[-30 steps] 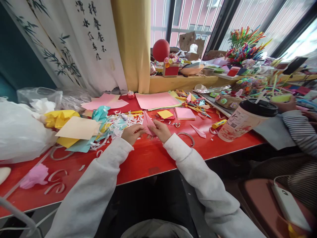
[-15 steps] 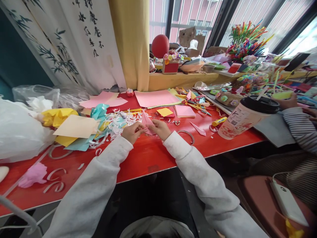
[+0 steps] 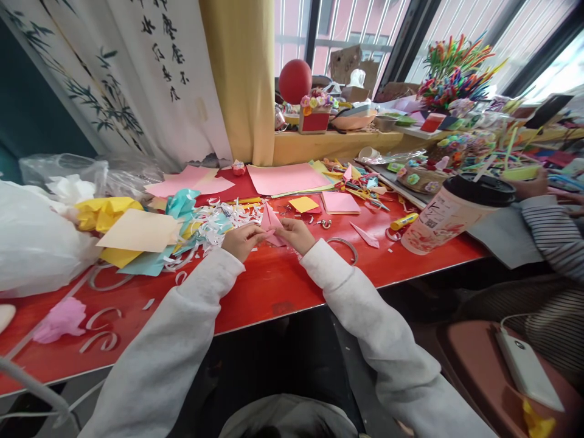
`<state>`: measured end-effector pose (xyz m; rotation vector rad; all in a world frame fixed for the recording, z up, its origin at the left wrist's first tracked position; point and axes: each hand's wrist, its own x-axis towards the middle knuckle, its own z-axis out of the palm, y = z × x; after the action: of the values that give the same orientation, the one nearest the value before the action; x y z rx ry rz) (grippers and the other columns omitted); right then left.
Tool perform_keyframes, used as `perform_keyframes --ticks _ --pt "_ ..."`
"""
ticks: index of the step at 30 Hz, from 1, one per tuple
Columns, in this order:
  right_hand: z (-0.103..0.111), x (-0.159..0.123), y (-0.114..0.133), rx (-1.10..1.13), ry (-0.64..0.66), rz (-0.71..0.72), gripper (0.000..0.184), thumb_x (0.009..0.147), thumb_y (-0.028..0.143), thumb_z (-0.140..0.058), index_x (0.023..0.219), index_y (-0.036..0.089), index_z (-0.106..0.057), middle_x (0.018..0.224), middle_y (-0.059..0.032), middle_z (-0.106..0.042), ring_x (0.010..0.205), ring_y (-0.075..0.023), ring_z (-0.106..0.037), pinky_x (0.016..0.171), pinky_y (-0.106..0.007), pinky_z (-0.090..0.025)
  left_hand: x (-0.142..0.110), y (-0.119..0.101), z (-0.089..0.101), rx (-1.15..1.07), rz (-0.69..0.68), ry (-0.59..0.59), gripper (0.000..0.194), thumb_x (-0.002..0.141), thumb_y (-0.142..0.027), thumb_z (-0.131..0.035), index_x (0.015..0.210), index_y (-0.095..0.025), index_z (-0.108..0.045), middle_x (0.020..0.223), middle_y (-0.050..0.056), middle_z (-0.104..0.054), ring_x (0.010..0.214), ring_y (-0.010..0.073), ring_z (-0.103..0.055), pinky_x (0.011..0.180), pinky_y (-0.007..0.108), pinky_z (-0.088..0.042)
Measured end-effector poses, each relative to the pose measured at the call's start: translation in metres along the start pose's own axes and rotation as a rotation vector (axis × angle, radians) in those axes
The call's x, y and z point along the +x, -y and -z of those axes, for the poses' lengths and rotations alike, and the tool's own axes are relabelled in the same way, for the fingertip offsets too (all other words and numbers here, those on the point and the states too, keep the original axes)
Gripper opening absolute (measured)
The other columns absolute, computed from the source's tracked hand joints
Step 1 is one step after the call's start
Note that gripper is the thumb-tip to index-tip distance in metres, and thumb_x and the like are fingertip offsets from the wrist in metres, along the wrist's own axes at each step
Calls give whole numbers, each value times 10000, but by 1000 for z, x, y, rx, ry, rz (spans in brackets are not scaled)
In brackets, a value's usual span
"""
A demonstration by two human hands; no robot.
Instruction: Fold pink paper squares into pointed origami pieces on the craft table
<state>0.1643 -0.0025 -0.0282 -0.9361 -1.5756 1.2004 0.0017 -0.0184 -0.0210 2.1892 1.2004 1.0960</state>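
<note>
Both my hands meet over a small folded pink paper [image 3: 271, 224] on the red table [image 3: 255, 292]. My left hand [image 3: 241, 239] pinches its left side with fingers closed. My right hand [image 3: 294, 234] pinches its right side the same way. The paper's point sticks up and away from me between the two hands. White sleeves cover both my arms. A heap of shredded paper scraps [image 3: 214, 224] lies just left of my left hand.
Loose pink sheets [image 3: 285, 179], a yellow square [image 3: 304, 204], a pink pad [image 3: 340, 203] and a tan sheet [image 3: 139, 231] lie about. A lidded paper cup [image 3: 449, 213] stands at right. A striped-sleeved person [image 3: 550, 234] works at far right. White plastic bags [image 3: 31, 237] fill the left.
The hands stay in nearly the same place on the pink paper; the fingers have shifted slightly along its lower fold. The view has tilted a little.
</note>
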Motion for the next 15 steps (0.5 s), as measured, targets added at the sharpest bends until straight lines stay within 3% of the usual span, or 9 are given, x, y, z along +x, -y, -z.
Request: perform_keyframes --ticks 5,10,12,15 --pt "0 0 -1 59 17 -36 234 612 369 -592 631 142 -537 543 20 -531 524 -104 -505 482 -214 -382 0 1 -2 101 -35 -54 262 756 -402 -489 686 -187 -620 604 -14 -538 559 82 -495 562 202 -392" --pt "1 1 -6 28 -7 -37 222 619 352 -595 653 134 -566 602 1 -565 560 -115 -527 501 -220 -396 3 8 -4 186 -108 -162 268 725 -419 -528 667 -178 -629 827 34 -508 669 100 -489 632 227 -405" --pt "1 2 -9 11 -9 -26 221 626 356 -594 651 137 -571 587 1 -560 569 -124 -527 500 -225 -394 4 8 -4 171 -87 -146 276 722 -426 -528 661 -173 -620 843 37 -520 702 109 -502 665 235 -407" --pt "2 3 -10 -40 -30 -19 221 621 360 -602 632 142 -566 548 10 -533 566 -124 -506 484 -218 -376 3 5 -3 126 10 -42 277 755 -420 -482 680 -179 -598 714 9 -569 674 111 -523 649 228 -404"
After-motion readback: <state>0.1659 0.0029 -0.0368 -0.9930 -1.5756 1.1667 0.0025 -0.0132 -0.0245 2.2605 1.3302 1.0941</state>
